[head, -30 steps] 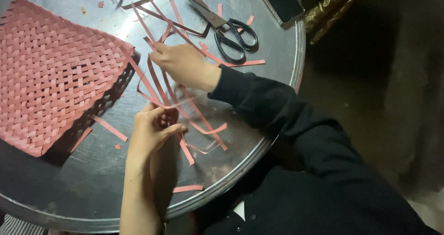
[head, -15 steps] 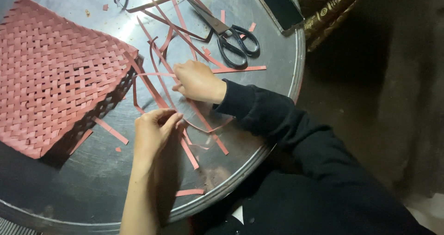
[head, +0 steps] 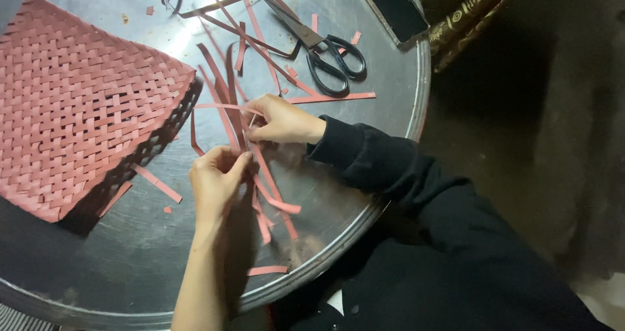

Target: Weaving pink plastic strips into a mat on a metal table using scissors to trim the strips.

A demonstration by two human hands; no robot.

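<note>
Pink strips (head: 242, 128) pinched between both grips, left hand (head: 215, 181) below, right hand (head: 281, 119) above, on metal table (head: 97, 266)

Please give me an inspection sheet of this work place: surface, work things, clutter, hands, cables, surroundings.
Surface: round metal table, shiny, with a raised rim.
Work things: long pink strips bunched between both hands; a woven pink mat lies on the left part of the table.
Clutter: black-handled scissors, short pink offcuts, a dark flat device at the far edge.
Hands: left hand pinches the strips with its fingers; right hand presses on them, in a dark sleeve.
Cables: nothing seen.
Surroundings: dark floor on the right; a patterned cloth beyond the table.
</note>
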